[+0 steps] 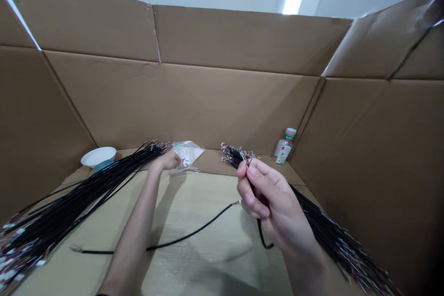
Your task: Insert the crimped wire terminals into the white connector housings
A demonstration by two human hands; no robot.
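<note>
My right hand (268, 194) pinches a black cable (260, 231) close to its end, where thin coloured wires fan out above the fingertips. Farther left, my left hand (169, 160) reaches to a clear plastic bag (189, 153) of small white pieces; its fingertips are at the bag's opening and what they hold is too small to make out. A single black cable (197, 231) lies across the surface, passing under my left forearm, with a small white connector at its right end.
Big bundles of black cables lie at the left (79, 199) and the right (326, 222). A white bowl (100, 156) is at the back left, a bottle (286, 146) at the back right. Cardboard walls (236, 101) surround the work surface (180, 194).
</note>
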